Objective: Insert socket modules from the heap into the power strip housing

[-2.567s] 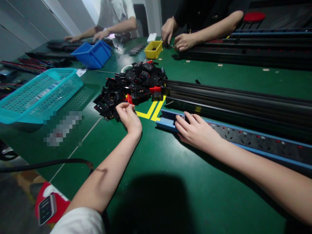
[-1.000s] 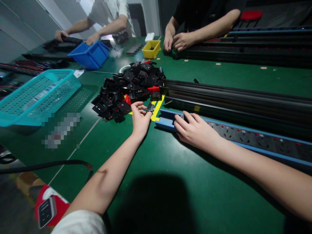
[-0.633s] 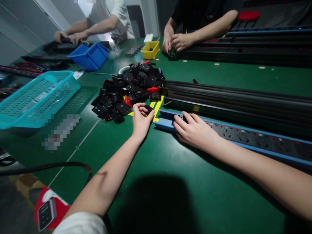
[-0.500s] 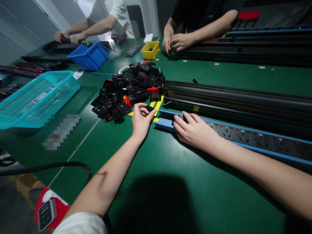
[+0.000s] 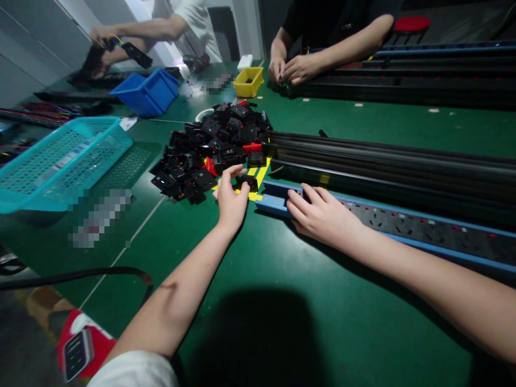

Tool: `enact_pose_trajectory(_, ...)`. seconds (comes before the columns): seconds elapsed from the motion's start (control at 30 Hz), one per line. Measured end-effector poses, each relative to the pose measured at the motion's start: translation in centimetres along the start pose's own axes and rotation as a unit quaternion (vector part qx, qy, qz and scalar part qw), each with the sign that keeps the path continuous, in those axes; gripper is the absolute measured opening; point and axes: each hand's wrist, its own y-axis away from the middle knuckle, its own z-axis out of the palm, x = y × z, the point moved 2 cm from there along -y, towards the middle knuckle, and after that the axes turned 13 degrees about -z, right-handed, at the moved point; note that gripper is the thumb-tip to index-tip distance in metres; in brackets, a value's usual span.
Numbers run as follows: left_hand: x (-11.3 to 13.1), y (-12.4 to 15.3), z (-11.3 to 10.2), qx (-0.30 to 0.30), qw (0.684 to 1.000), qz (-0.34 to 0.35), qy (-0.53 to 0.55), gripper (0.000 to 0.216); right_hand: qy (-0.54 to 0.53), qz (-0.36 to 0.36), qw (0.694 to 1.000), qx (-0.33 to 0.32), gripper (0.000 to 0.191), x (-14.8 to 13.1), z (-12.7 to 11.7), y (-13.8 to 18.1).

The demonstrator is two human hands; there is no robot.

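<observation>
My left hand (image 5: 230, 196) pinches a small black socket module (image 5: 246, 182) just in front of a heap of black and red modules (image 5: 213, 148) on the green table (image 5: 262, 279). My right hand (image 5: 322, 215) lies flat, fingers spread, on the near end of a long blue rail (image 5: 278, 203) that carries a black socket strip (image 5: 423, 231). The two hands are about a hand's width apart, with yellow floor-mark tape (image 5: 258, 180) between the heap and the rail.
Long black rails (image 5: 382, 161) lie behind the blue one. A teal basket (image 5: 60, 161) stands at left, a blue bin (image 5: 147, 94) and a yellow bin (image 5: 250, 81) farther back. Two other people's hands (image 5: 290, 67) work across the table. A black cable (image 5: 80, 274) runs at the near left.
My left hand left the heap's near left side, moved right toward the rail and picked up a black module. My right hand stayed on the blue rail.
</observation>
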Motion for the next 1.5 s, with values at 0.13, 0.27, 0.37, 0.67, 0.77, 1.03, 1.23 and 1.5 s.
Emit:
enact_pose_trajectory(0.13, -0.1, -0.1, 0.1, 0.001, 1.000, 0.014, -0.013, 0.041, -0.005, -0.001, 1.000, 0.004, 0.030, 0.0, 0.0, 0.0)
enact_pose_trajectory(0.27, -0.1, -0.1, 0.1, -0.004, 1.000, 0.013, -0.027, 0.040, -0.007, -0.001, 1.000, 0.003, 0.030, 0.0, 0.0, 0.0)
enact_pose_trajectory(0.37, 0.0, -0.1, 0.1, -0.005, 1.000, 0.001, -0.025, 0.042, -0.009, -0.001, 1.000, 0.002, 0.031, 0.0, 0.0, 0.0)
enact_pose_trajectory(0.67, -0.3, -0.2, 0.1, -0.014, 1.000, -0.015, -0.001, 0.036, -0.003, -0.002, 1.000, -0.001, 0.031, 0.0, 0.0, 0.0)
enact_pose_trajectory(0.77, -0.4, -0.3, 0.3, -0.020, 1.000, -0.018, 0.010, 0.037, -0.004, -0.003, 1.000, 0.000, 0.030, 0.0, 0.0, 0.0)
enact_pose_trajectory(1.03, -0.8, -0.3, 0.7, -0.049, 0.995, -0.045, 0.077, 0.043, -0.011, -0.002, 1.000, 0.003, 0.030, 0.0, -0.1, 0.0)
enact_pose_trajectory(1.23, -1.3, -0.5, 0.7, -0.044, 0.992, -0.074, 0.092, 0.045, -0.001, -0.005, 1.000, -0.006, 0.031, 0.0, -0.1, 0.0)
enact_pose_trajectory(1.5, -1.2, -0.5, 0.6, -0.046, 0.984, -0.124, 0.116, 0.039, -0.002, -0.002, 1.000, -0.007, 0.030, 0.0, -0.2, 0.0)
